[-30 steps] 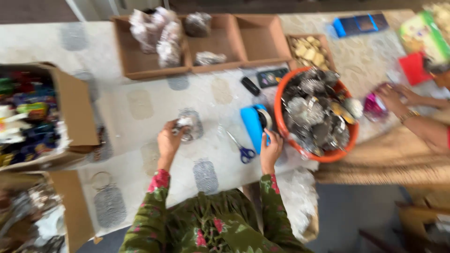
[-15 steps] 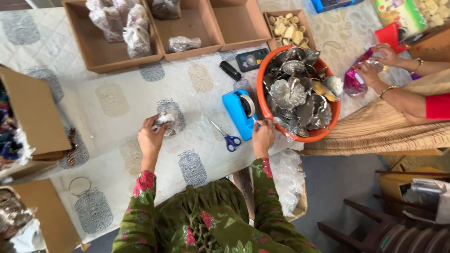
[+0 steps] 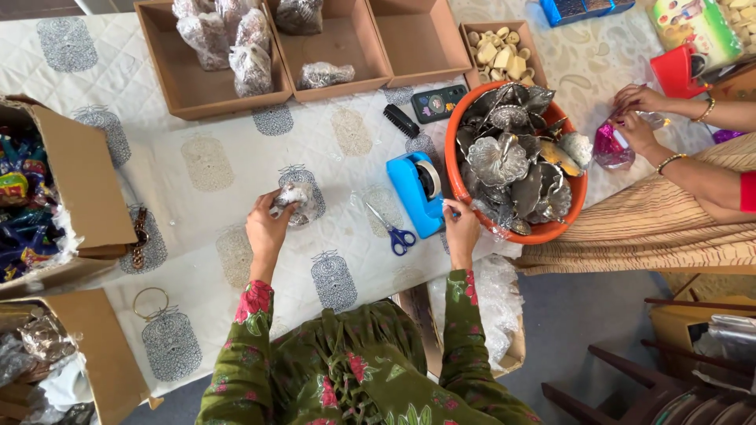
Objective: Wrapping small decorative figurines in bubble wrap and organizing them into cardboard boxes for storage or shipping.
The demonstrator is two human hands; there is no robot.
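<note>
- Over the last second the view steadied and shifted a little, while the hands barely moved: the left hand [image 3: 268, 228] stayed closed around the small clear-plastic-wrapped silvery bundle [image 3: 294, 201], pressed to the white quilted tablecloth with grey printed motifs [image 3: 213, 169].
- The right hand [image 3: 461, 228] remained at the near rim of the round orange plastic tub [image 3: 543, 233], fingers curled at the edge of the blue plastic tape dispenser [image 3: 417, 193]; whether it pinched tape or anything else, I could not tell.
- Judging by that, the wrapped bundle was being held in place rather than carried anywhere.
- The blue-handled scissors [image 3: 394, 232] lay between the hands, untouched.
- The tub was heaped with silver-coloured, leaf-shaped metal dishes [image 3: 498, 157].
- At the far edge stood three shallow brown cardboard trays [image 3: 197, 94]; the left held several clear-wrapped bundles, the middle two, the right none that showed.
- A smaller tray of pale yellowish blocks [image 3: 496, 49] sat beside them.
- An open brown carton of colourful packets [image 3: 24, 205] stood at the left.
- A co-worker's two hands [image 3: 639, 126] worked a shiny pink wrapped piece [image 3: 610, 148] at the right, near a red box [image 3: 679, 72].
</note>
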